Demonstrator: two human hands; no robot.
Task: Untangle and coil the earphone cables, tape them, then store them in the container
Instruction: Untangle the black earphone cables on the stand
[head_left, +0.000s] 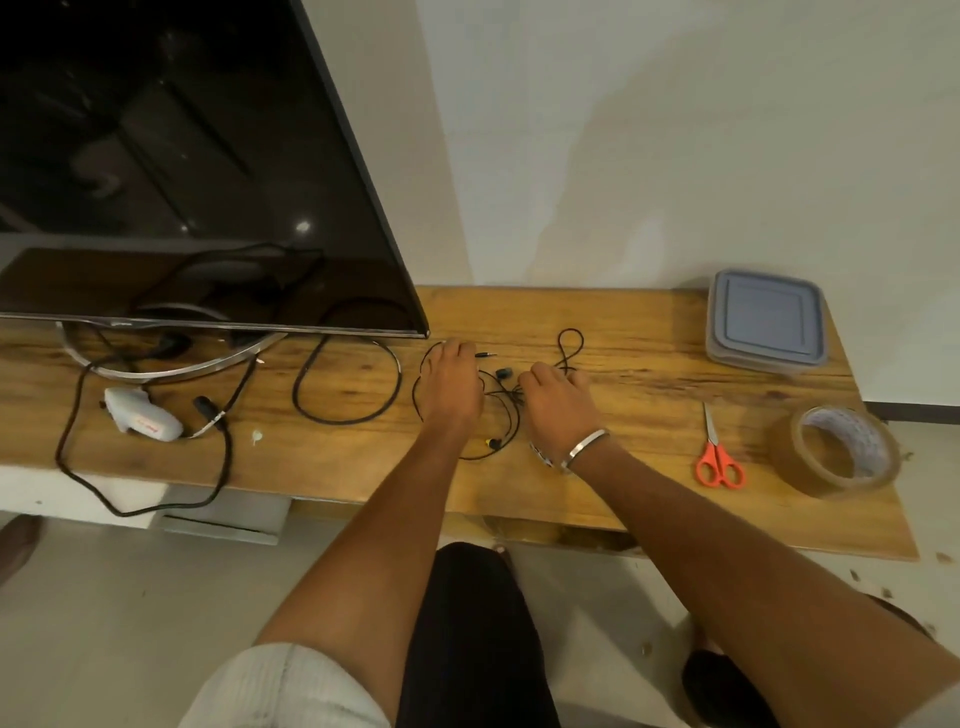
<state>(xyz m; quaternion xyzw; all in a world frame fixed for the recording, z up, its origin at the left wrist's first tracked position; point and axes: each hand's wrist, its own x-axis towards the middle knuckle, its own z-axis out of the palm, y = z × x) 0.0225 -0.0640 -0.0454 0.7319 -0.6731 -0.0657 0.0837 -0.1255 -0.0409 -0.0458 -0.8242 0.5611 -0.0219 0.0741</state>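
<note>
A tangle of thin black earphone cable (503, 415) lies on the wooden table (649, 364) between my two hands. An earbud (503, 372) and a jack plug (485, 355) show at the far side, and a yellow-tipped earbud (491, 443) lies nearer me. One loop (570, 345) stretches away past my right hand. My left hand (451, 384) lies palm down over the tangle's left part, fingers bent onto the cable. My right hand (558, 397) covers its right part with curled fingers. Whether either hand pinches cable is hidden. A grey lidded container (766, 319) stands at the back right.
A roll of brown tape (834, 451) and orange-handled scissors (718, 456) lie at the right. A thick black cable loop (345, 382), a white glue gun (143, 417) and a TV (182, 171) on its ring stand occupy the left. The table's front edge is near my knees.
</note>
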